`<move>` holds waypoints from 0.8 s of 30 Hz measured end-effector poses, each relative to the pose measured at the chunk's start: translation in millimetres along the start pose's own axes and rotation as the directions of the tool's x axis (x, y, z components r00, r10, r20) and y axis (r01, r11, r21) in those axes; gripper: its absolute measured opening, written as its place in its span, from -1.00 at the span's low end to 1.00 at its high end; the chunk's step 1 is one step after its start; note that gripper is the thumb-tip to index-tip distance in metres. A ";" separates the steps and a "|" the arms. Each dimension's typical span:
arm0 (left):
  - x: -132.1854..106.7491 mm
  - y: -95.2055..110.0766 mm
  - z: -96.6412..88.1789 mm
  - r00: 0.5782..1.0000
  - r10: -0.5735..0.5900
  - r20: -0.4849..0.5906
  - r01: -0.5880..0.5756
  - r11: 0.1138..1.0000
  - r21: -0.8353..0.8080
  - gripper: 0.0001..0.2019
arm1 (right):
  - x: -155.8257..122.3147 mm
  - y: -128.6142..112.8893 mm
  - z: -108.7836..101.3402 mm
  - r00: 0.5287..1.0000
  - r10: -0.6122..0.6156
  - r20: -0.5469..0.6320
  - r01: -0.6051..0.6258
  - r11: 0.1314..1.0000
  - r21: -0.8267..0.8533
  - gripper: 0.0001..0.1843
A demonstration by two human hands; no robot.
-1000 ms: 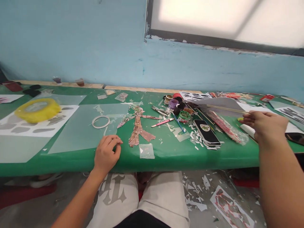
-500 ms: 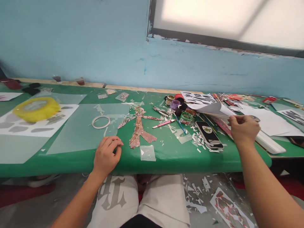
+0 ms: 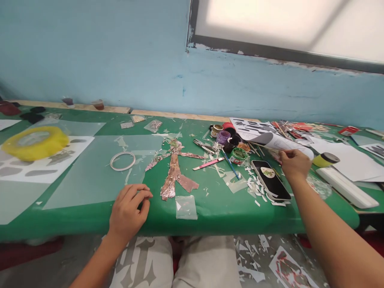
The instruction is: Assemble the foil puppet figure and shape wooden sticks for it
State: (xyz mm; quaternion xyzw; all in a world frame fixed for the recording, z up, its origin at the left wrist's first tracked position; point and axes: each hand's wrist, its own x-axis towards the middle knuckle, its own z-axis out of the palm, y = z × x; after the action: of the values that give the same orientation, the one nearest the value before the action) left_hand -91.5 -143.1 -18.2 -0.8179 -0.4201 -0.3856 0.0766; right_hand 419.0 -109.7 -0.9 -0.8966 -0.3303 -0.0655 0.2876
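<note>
Left hand is empty, its fingers loosely curled, at the front edge of the green table, to the left of the pink figure, which serves as reference. Right hand grips a thin stick between thumb and fingers, well to the right of the figure; whether one stick or several is held cannot be told. One curled printed sheet rises just behind this hand.

Counted around the figure: one clear film square just in front; one white ring and, farther out, one yellow tape roll to the left; three small packets behind and to the left. To the right are one pair of pliers, one pink cutter, one blue brush and at least four jars: gold, purple, black and green. Farther right lie one phone, white scraps too many to count, and one long white object.
</note>
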 end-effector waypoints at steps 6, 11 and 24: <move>-0.1 -1.5 -0.4 1.000 0.003 0.009 -0.003 1.000 -0.003 -0.82 | 8.9 -3.0 -12.6 0.963 0.064 0.261 -0.004 0.974 -0.225 -0.57; 0.6 -2.3 0.8 1.000 0.016 0.005 -0.016 1.000 -0.002 -0.83 | -3.2 -9.9 -15.2 0.972 -0.092 0.216 0.158 0.937 -0.310 0.05; 0.1 -2.6 0.4 1.000 0.005 0.026 -0.004 1.000 -0.004 -0.82 | 15.1 -55.9 5.4 0.869 -0.100 0.484 0.406 0.703 -0.584 -0.55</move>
State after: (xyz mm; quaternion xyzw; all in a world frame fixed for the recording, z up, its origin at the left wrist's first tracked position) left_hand -93.2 -141.3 -18.9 -0.8239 -0.4184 -0.3757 0.0702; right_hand 395.1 -63.8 25.7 -0.8756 -0.4607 -0.0267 -0.1429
